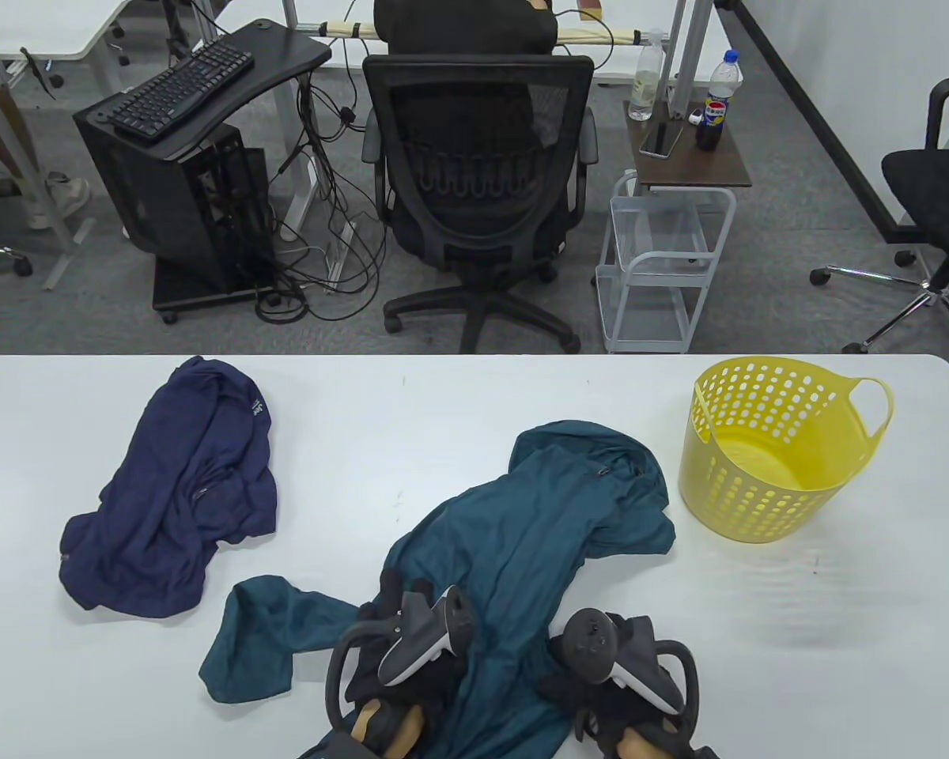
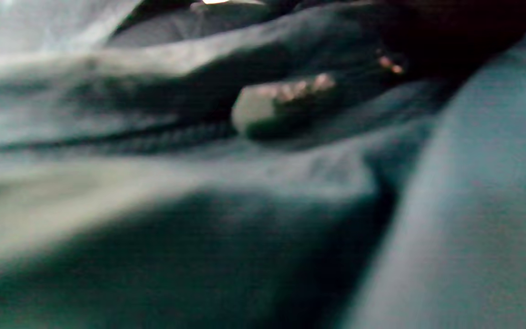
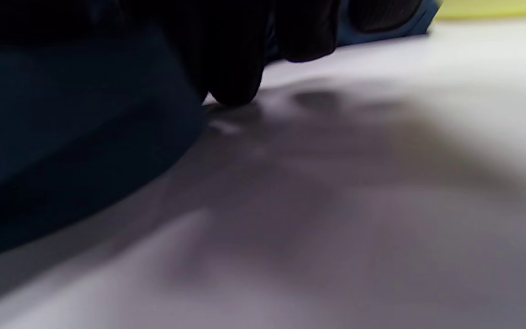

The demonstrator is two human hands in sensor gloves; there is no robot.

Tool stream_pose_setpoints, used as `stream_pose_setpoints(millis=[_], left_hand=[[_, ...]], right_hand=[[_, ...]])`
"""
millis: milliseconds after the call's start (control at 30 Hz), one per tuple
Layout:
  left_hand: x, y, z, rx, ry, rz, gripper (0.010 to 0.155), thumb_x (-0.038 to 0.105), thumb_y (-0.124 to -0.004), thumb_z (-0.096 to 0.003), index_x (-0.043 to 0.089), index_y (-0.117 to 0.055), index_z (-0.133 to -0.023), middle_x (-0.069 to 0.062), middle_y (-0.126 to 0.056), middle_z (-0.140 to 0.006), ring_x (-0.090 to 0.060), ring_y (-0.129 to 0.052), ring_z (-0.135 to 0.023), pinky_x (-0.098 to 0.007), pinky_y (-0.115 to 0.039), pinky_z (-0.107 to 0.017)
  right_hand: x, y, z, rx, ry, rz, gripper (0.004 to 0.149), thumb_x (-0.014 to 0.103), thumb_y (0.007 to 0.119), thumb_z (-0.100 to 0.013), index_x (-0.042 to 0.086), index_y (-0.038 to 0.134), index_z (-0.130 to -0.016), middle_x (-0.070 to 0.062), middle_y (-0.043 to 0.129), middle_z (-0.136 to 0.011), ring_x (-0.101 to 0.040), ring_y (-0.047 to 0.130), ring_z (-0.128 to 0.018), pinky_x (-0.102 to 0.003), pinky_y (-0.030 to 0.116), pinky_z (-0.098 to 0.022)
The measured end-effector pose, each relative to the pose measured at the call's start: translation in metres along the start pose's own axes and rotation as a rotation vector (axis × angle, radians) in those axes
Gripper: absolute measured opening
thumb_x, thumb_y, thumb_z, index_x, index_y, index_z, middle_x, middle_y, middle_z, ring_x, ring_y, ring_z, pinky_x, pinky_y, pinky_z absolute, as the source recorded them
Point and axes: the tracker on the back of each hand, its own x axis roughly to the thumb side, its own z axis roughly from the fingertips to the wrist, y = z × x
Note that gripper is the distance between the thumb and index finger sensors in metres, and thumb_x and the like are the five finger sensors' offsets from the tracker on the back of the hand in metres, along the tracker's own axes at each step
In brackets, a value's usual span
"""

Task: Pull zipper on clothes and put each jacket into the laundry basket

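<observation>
A teal jacket (image 1: pixel 522 522) lies spread across the middle of the table, hood toward the far side and one sleeve trailing left. Both gloved hands are on its lower part near the front edge. My left hand (image 1: pixel 411 624) sits on the fabric; in the blurred left wrist view a pale zipper slider (image 2: pixel 263 109) ends the zipper line and the dark glove (image 2: pixel 450 36) reaches onto it. My right hand (image 1: pixel 601 656) holds the jacket's right edge, its curled fingers (image 3: pixel 231 68) touching the table beside the teal jacket (image 3: pixel 62 137). A navy jacket (image 1: pixel 182 498) lies crumpled at the left.
A yellow perforated laundry basket (image 1: pixel 767 451) stands upright at the right of the white table (image 1: pixel 799 632), with nothing visible in it. Beyond the far edge stand an office chair (image 1: pixel 482 182), a small white trolley (image 1: pixel 664 261) and a computer stand.
</observation>
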Motion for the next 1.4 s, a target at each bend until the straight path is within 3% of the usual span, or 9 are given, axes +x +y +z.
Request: stream_pose_setpoints(millis=[67, 133, 400, 567, 767, 867, 967, 1133, 1400], left_hand=[[0.000, 0.001, 0.000, 0.013, 0.002, -0.003, 0.049, 0.059, -0.079, -0.0341, 0.054, -0.075, -0.083, 0.014, -0.044, -0.119, -0.028, -0.018, -0.110, -0.057, -0.037, -0.077], [-0.004, 0.001, -0.001, 0.020, 0.011, 0.014, 0.046, 0.057, -0.081, -0.0337, 0.052, -0.079, -0.079, 0.015, -0.048, -0.118, -0.028, -0.020, -0.110, -0.056, -0.039, -0.077], [-0.019, 0.014, 0.007, 0.133, 0.049, 0.120, 0.043, 0.062, -0.076, -0.0341, 0.048, -0.087, -0.074, 0.011, -0.060, -0.114, -0.031, -0.032, -0.110, -0.057, -0.046, -0.074], [-0.028, 0.021, 0.010, 0.081, -0.062, 0.322, 0.053, 0.067, -0.068, -0.0338, 0.052, -0.082, -0.083, 0.011, -0.059, -0.116, -0.032, -0.032, -0.110, -0.058, -0.045, -0.074], [-0.067, 0.031, 0.010, 0.220, 0.102, 0.369, 0.053, 0.058, -0.071, -0.0378, 0.051, -0.073, -0.090, 0.011, -0.067, -0.112, -0.032, -0.046, -0.109, -0.058, -0.051, -0.073], [-0.074, 0.025, 0.001, 0.201, 0.148, 0.337, 0.057, 0.055, -0.073, -0.0387, 0.054, -0.063, -0.095, 0.013, -0.064, -0.113, -0.031, -0.046, -0.109, -0.058, -0.051, -0.073], [-0.070, 0.013, -0.011, 0.096, 0.106, 0.283, 0.071, 0.061, -0.074, -0.0357, 0.057, -0.045, -0.100, 0.016, -0.050, -0.118, -0.030, -0.034, -0.111, -0.059, -0.045, -0.075], [-0.057, -0.004, -0.025, -0.061, 0.081, 0.195, 0.079, 0.065, -0.072, -0.0347, 0.060, -0.028, -0.099, 0.015, -0.031, -0.121, -0.031, -0.019, -0.111, -0.060, -0.035, -0.077], [-0.061, -0.014, -0.033, -0.165, 0.125, 0.203, 0.072, 0.066, -0.066, -0.0373, 0.061, -0.029, -0.099, 0.011, -0.027, -0.121, -0.046, -0.034, -0.107, -0.062, -0.045, -0.073]], right_hand=[[0.008, 0.001, -0.002, -0.087, 0.008, 0.170, 0.048, 0.050, 0.090, -0.038, 0.038, 0.080, -0.083, 0.009, 0.079, -0.094, -0.034, 0.063, -0.097, -0.059, 0.052, -0.072], [0.011, -0.002, -0.001, -0.089, -0.012, 0.236, 0.039, 0.046, 0.090, -0.039, 0.037, 0.086, -0.077, 0.010, 0.087, -0.086, -0.031, 0.068, -0.094, -0.058, 0.053, -0.072], [-0.045, -0.023, -0.004, -0.009, 0.191, 0.269, 0.036, 0.045, 0.093, -0.040, 0.038, 0.091, -0.075, 0.010, 0.084, -0.091, -0.033, 0.062, -0.099, -0.062, 0.048, -0.073], [-0.076, -0.043, 0.003, -0.091, 0.345, 0.193, 0.044, 0.045, 0.091, -0.042, 0.036, 0.086, -0.084, 0.006, 0.076, -0.102, -0.037, 0.057, -0.101, -0.063, 0.046, -0.073], [-0.025, -0.079, 0.020, -0.360, 0.153, -0.014, 0.055, 0.049, 0.085, -0.044, 0.033, 0.075, -0.096, 0.003, 0.066, -0.112, -0.042, 0.052, -0.104, -0.064, 0.047, -0.073], [0.014, -0.089, 0.016, -0.406, 0.046, -0.049, 0.058, 0.051, 0.084, -0.045, 0.034, 0.071, -0.099, 0.004, 0.063, -0.114, -0.041, 0.052, -0.105, -0.064, 0.047, -0.073], [0.048, -0.088, -0.008, -0.319, 0.012, -0.018, 0.062, 0.053, 0.082, -0.045, 0.035, 0.065, -0.102, 0.005, 0.056, -0.118, -0.040, 0.047, -0.108, -0.065, 0.045, -0.074], [0.055, -0.044, -0.064, -0.004, 0.100, 0.081, 0.078, 0.062, 0.075, -0.043, 0.038, 0.041, -0.109, 0.008, 0.028, -0.123, -0.042, 0.028, -0.111, -0.067, 0.035, -0.075], [0.045, -0.004, -0.064, 0.085, 0.035, 0.076, 0.071, 0.061, 0.071, -0.045, 0.039, 0.046, -0.109, 0.011, 0.036, -0.123, -0.040, 0.021, -0.111, -0.066, 0.032, -0.075]])
